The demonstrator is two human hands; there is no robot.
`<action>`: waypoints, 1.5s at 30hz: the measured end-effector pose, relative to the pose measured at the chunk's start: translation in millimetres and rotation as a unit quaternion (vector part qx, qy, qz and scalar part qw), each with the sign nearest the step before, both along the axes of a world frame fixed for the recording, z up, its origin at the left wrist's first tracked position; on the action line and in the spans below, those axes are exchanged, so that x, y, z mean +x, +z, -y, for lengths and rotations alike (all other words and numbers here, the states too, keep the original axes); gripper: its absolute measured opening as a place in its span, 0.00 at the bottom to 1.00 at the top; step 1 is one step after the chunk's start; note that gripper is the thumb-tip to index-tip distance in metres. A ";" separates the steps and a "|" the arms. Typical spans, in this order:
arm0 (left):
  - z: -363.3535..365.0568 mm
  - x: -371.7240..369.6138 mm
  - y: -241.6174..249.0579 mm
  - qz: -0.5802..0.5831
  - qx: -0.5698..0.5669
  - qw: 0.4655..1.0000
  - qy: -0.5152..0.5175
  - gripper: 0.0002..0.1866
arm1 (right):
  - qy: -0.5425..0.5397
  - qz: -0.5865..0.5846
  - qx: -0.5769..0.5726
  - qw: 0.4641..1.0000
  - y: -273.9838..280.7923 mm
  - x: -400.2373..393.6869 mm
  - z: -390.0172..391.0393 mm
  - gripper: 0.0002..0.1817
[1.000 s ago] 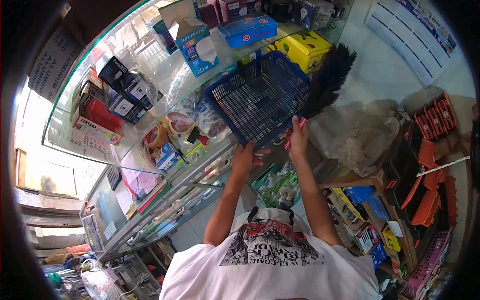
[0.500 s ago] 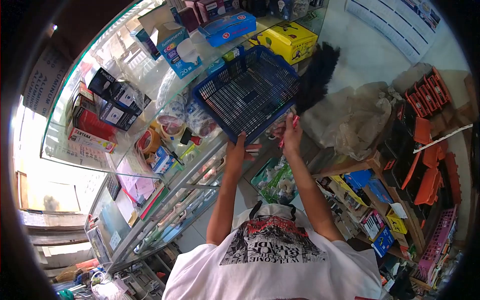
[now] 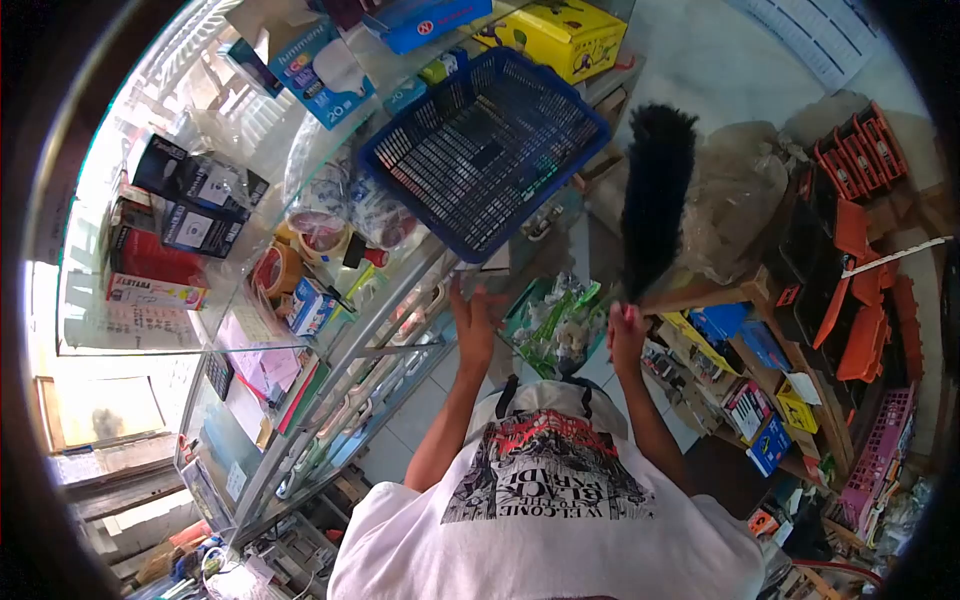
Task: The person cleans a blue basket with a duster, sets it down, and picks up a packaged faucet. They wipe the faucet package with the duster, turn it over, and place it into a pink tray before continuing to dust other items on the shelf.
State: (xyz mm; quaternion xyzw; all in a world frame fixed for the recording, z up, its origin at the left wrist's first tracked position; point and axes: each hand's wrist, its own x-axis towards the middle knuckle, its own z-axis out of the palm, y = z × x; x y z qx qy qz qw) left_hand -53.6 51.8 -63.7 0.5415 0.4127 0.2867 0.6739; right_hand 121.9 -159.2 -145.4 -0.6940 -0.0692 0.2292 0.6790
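Note:
My right hand [image 3: 626,336] grips the reddish handle of a black fluffy duster [image 3: 657,195], whose head points up and away from me. Just below the near corner of a dark blue plastic basket [image 3: 482,250], my left hand [image 3: 474,322] is open, fingers apart and holding nothing. The basket has slotted sides and base and rests on the glass display counter [image 3: 262,345]. Between and beyond my hands, a green container [image 3: 518,335] holds clear and green plastic packets.
On the left counter are lamp boxes [image 3: 320,75], black boxes [image 3: 200,190] and tape rolls [image 3: 280,270]. A yellow box [image 3: 555,38] sits behind the basket. To the right, a wooden shelf [image 3: 762,310] holds small boxes, with orange and black bins [image 3: 862,340] beside it.
My left hand has come off the basket, which now rests by itself. My right hand has moved down and right, bringing the duster out from beside the basket.

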 end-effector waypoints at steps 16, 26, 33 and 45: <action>39.8 -46.2 -248.1 -0.365 0.037 0.810 -0.457 0.29 | -0.057 -0.101 -0.278 0.954 -92.6 -192.6 256.9 0.16; 63.4 51.8 -283.2 -0.335 0.123 0.821 -0.445 0.23 | -0.012 -0.271 -0.423 0.865 -101.9 -277.9 353.7 0.18; 97.6 99.8 -280.0 -0.258 0.335 0.856 -0.298 0.15 | 0.011 -0.314 -0.459 0.831 -63.8 -289.5 362.6 0.18; 17.5 -14.8 -392.1 -0.342 0.127 0.904 -0.223 0.09 | 0.088 -0.335 -0.502 0.793 -77.3 -270.7 361.9 0.19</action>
